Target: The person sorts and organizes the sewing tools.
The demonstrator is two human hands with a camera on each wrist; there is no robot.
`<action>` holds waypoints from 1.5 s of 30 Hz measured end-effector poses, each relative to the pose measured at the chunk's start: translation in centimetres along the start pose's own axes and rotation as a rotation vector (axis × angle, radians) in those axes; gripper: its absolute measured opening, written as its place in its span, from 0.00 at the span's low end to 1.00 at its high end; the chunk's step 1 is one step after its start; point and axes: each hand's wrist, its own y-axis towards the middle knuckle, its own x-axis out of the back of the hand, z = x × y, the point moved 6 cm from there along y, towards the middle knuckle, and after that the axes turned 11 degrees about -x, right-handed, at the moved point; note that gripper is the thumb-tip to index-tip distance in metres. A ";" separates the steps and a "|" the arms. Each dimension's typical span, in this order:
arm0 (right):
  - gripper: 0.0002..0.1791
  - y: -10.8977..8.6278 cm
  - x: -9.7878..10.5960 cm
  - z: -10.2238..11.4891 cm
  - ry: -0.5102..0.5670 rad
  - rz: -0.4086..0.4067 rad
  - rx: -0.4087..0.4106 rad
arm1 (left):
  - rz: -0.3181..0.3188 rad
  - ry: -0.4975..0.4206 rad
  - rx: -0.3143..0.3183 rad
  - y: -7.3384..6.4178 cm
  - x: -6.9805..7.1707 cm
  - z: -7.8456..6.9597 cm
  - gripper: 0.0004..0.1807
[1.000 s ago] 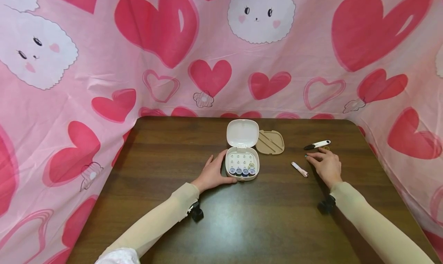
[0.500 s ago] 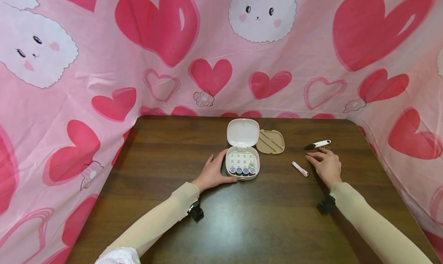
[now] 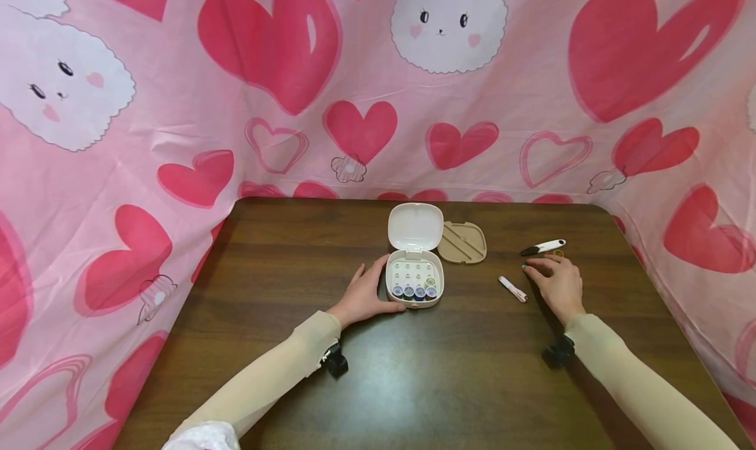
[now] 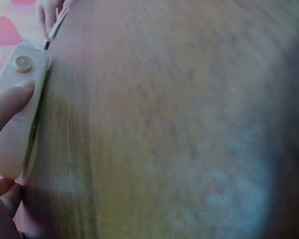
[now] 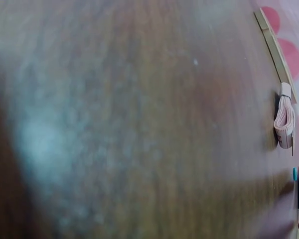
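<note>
My left hand (image 3: 361, 298) grips the left side of an open white sewing box (image 3: 387, 286). In the left wrist view, its thumb lies on the box's front wall near a round button (image 4: 23, 63), with fingers at the far end. Inside the box, several blue-toned thread spools (image 3: 409, 293) fill the front row of pegs, and a yellowish one (image 3: 430, 282) sits behind at the right. My right hand (image 3: 558, 286) is at the table's right; thumb and forefinger pinch a small blue-green thing (image 5: 295, 174), mostly hidden by the fingertips, so its kind is unclear.
A folded pink tape measure (image 3: 512, 289) lies left of my right hand. Beyond that hand are a slim white-and-black tool (image 3: 543, 247) and a small yellowish loop (image 3: 558, 253). A tan grooved tray (image 3: 463, 243) lies behind the box's right side. Heart-printed cloth (image 3: 461, 145) hangs behind the table.
Both hands stay almost in place. The right fingers shift very slightly around the small blue-green thing; the box and the other things have not moved.
</note>
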 end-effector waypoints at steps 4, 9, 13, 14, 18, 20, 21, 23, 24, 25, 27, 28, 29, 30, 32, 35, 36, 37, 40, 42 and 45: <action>0.15 0.0 0.1 0.1 0.011 -0.017 0.005 | 0.000 -0.001 0.003 0.0 0.0 0.1 0.64; 0.13 0.0 0.1 0.6 0.009 -0.046 0.040 | -0.001 0.001 0.003 0.0 0.0 0.1 0.64; 0.12 0.1 -0.1 1.1 0.007 -0.059 0.076 | 0.000 0.002 0.004 0.0 0.0 0.1 0.64; 0.12 0.2 -0.1 1.3 0.009 -0.059 0.082 | 0.001 0.002 0.005 0.0 0.0 0.1 0.65; 0.12 0.4 -0.3 1.9 0.016 -0.051 0.097 | 0.001 -0.002 0.003 0.0 0.0 0.0 0.65; 0.13 0.5 -0.3 2.3 0.024 -0.042 0.097 | -0.001 0.001 -0.001 0.0 0.0 0.0 0.65; 0.13 0.5 -0.3 2.4 0.026 -0.038 0.096 | -0.003 0.003 -0.004 0.0 0.1 0.0 0.65; 0.13 0.6 -0.4 2.7 0.027 -0.028 0.093 | -0.007 0.005 -0.009 0.1 0.1 0.0 0.65; 0.14 0.7 -0.5 2.9 0.026 -0.022 0.091 | -0.010 0.005 -0.010 0.1 0.1 0.0 0.64; 0.14 0.7 -0.5 3.0 0.025 -0.016 0.089 | -0.012 0.004 -0.011 0.1 0.1 0.0 0.64; 0.15 0.7 -0.7 3.3 0.015 -0.004 0.093 | -0.012 0.000 -0.012 0.1 0.0 0.1 0.64; 0.15 0.7 -0.8 3.5 0.010 0.004 0.094 | -0.013 -0.003 -0.012 0.1 0.0 0.1 0.64; 0.15 0.8 -1.0 3.6 0.004 0.012 0.095 | -0.011 -0.004 -0.010 0.0 0.0 0.1 0.64; 0.15 0.8 -1.1 3.8 0.001 0.019 0.096 | -0.010 -0.004 -0.008 0.0 0.0 0.1 0.64; 0.16 0.9 -1.3 4.2 -0.010 0.032 0.102 | -0.008 -0.002 -0.006 0.0 0.0 0.1 0.64; 0.16 1.1 -1.7 4.9 -0.018 0.050 0.112 | -0.006 0.002 -0.002 0.0 0.0 0.1 0.64; 0.16 1.1 -1.8 5.1 -0.021 0.055 0.118 | -0.006 0.003 -0.001 0.0 0.0 0.1 0.64; 0.16 1.2 -1.9 5.4 -0.023 0.059 0.124 | -0.005 0.003 0.001 0.0 0.1 0.1 0.64; 0.15 1.4 -2.2 6.3 -0.031 0.077 0.140 | -0.002 0.002 0.003 0.0 0.1 0.1 0.64; 0.15 1.6 -2.5 6.9 -0.046 0.090 0.151 | -0.002 0.000 0.003 -0.1 0.1 0.0 0.64; 0.14 2.0 -3.0 7.8 -0.080 0.115 0.169 | -0.001 -0.001 0.002 -0.1 0.1 -0.1 0.64</action>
